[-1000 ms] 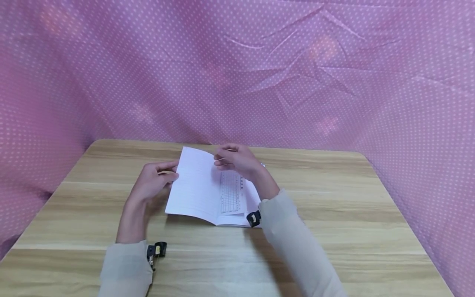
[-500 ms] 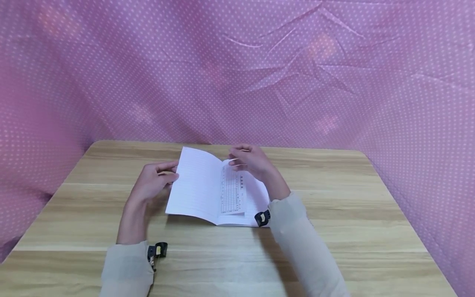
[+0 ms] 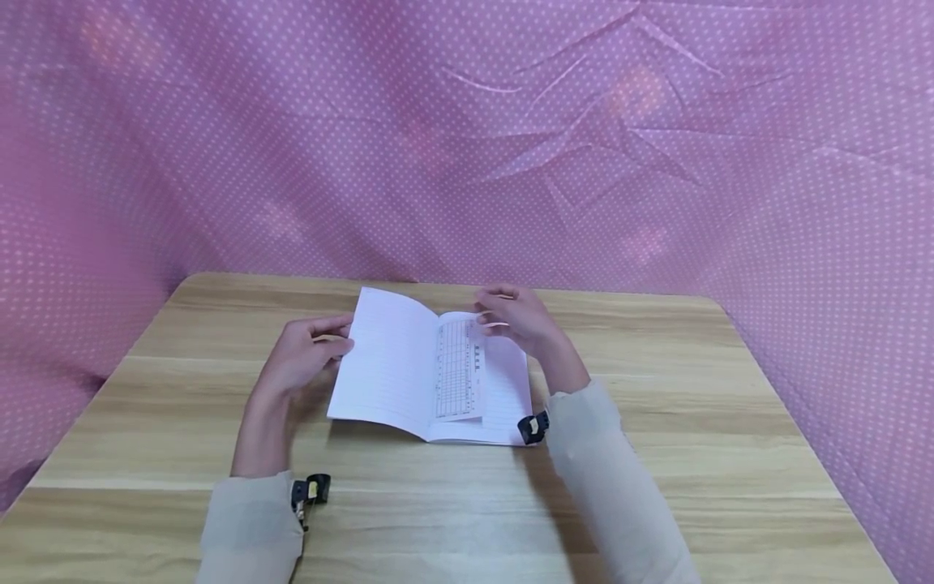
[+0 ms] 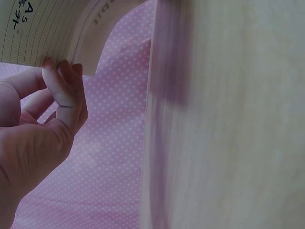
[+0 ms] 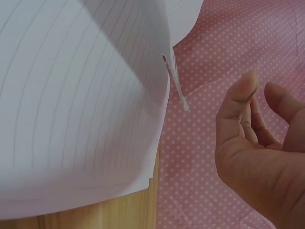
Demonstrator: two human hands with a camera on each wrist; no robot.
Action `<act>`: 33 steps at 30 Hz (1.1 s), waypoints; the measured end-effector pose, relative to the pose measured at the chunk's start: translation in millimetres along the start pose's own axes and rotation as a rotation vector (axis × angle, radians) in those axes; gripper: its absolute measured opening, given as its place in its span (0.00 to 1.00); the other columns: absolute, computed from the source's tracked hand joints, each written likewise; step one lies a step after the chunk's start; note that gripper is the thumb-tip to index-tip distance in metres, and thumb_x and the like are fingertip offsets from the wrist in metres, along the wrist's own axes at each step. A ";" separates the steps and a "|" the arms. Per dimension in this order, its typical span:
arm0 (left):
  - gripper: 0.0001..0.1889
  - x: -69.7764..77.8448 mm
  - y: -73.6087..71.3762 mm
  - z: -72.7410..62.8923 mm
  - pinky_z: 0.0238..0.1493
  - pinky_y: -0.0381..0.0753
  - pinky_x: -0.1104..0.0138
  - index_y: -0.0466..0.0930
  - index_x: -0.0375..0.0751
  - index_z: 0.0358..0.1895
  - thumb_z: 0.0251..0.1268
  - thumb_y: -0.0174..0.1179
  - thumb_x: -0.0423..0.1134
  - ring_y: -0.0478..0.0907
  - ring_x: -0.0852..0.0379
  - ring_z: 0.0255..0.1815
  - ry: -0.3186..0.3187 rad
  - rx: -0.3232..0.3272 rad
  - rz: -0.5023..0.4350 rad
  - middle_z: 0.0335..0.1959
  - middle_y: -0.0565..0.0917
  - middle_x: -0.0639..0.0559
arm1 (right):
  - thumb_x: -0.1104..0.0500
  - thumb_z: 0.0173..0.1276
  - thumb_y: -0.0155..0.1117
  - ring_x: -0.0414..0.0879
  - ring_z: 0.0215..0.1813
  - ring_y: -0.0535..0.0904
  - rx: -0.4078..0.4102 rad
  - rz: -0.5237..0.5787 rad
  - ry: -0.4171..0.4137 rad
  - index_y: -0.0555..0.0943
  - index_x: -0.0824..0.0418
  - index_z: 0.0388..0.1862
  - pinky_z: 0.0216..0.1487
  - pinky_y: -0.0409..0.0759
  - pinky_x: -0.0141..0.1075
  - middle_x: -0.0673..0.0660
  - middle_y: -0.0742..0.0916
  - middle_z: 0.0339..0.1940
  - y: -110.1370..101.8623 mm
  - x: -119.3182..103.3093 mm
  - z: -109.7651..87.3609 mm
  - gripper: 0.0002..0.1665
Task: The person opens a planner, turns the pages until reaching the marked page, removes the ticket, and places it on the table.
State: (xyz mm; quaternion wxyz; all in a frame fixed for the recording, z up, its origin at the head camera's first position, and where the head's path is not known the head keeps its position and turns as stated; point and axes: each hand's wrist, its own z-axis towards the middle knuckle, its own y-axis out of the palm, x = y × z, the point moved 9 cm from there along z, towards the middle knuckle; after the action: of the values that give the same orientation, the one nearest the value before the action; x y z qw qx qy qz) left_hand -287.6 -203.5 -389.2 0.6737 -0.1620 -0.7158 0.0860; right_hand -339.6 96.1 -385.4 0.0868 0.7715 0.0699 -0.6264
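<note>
An open lined notebook (image 3: 383, 369) lies on the wooden table with its left side raised. My left hand (image 3: 299, 357) pinches the outer edge of that side between thumb and fingers. The left wrist view shows the printed cover (image 4: 45, 36) at those fingertips. Along the fold, on the right-hand page, rests a white slip printed with a grid (image 3: 456, 377). My right hand (image 3: 520, 320) is just right of the slip's upper end, over the far part of the page. In the right wrist view its fingers are loosely bent, hold nothing and stand apart from the paper.
The wooden table (image 3: 657, 454) extends around the notebook on all sides. A pink dotted cloth (image 3: 467, 162) hangs behind the table and at both sides. Small black cameras (image 3: 534, 427) are strapped at both wrists.
My right hand has moved right, off the upper end of the slip, uncovering more of it and the right page. The left hand and the slip stay in place.
</note>
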 end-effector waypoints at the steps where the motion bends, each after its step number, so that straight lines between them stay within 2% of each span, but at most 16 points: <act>1: 0.25 0.2 0.3 0.1 0.37 0.82 0.68 0.71 0.29 0.70 0.71 0.59 0.29 0.78 0.57 0.40 -0.001 0.001 -0.003 0.54 0.77 0.36 | 0.60 0.78 0.60 0.48 0.43 0.82 0.004 -0.005 0.002 0.74 0.69 0.65 0.44 0.85 0.35 0.72 0.80 0.60 -1.6 1.0 -0.1 0.22; 3: 0.25 0.5 1.1 0.4 0.37 0.82 0.68 0.71 0.29 0.70 0.71 0.59 0.28 0.78 0.57 0.39 -0.001 0.000 -0.011 0.53 0.77 0.36 | 0.59 0.78 0.60 0.48 0.44 0.82 0.009 -0.007 0.008 0.73 0.69 0.66 0.43 0.84 0.34 0.73 0.78 0.62 -4.2 2.9 -0.6 0.23; 8: 0.25 0.3 2.0 0.8 0.36 0.82 0.68 0.71 0.29 0.70 0.72 0.59 0.28 0.77 0.57 0.38 -0.005 -0.003 -0.024 0.53 0.77 0.36 | 0.59 0.78 0.60 0.48 0.44 0.82 0.019 -0.012 0.008 0.71 0.70 0.69 0.44 0.84 0.34 0.72 0.79 0.62 -11.5 8.4 0.5 0.26; 17: 0.25 1.3 1.9 0.4 0.37 0.82 0.67 0.70 0.28 0.70 0.72 0.59 0.28 0.77 0.58 0.37 -0.010 -0.005 -0.021 0.54 0.77 0.35 | 0.59 0.78 0.59 0.48 0.46 0.82 0.051 -0.018 0.044 0.73 0.69 0.67 0.46 0.85 0.34 0.63 0.83 0.51 -22.9 19.0 0.2 0.24; 26: 0.25 1.3 1.5 0.0 0.35 0.82 0.69 0.70 0.27 0.70 0.72 0.58 0.27 0.78 0.58 0.38 -0.008 0.000 -0.023 0.53 0.77 0.35 | 0.61 0.78 0.57 0.48 0.46 0.81 0.038 -0.015 0.092 0.70 0.72 0.68 0.50 0.84 0.36 0.62 0.82 0.51 -25.1 31.7 1.3 0.24; 33: 0.24 0.8 0.9 -1.2 0.37 0.83 0.67 0.70 0.27 0.69 0.72 0.58 0.27 0.78 0.57 0.38 -0.009 -0.003 -0.015 0.53 0.77 0.35 | 0.62 0.78 0.57 0.47 0.43 0.81 0.035 -0.006 0.105 0.74 0.72 0.64 0.46 0.85 0.34 0.62 0.83 0.48 -25.6 42.2 3.5 0.21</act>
State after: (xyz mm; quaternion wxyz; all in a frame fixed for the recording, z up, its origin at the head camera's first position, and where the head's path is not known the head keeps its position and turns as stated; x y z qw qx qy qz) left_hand -286.4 -202.5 -388.6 0.6709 -0.1574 -0.7202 0.0805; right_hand -339.8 120.2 -428.6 0.0678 0.8046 0.0657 -0.5863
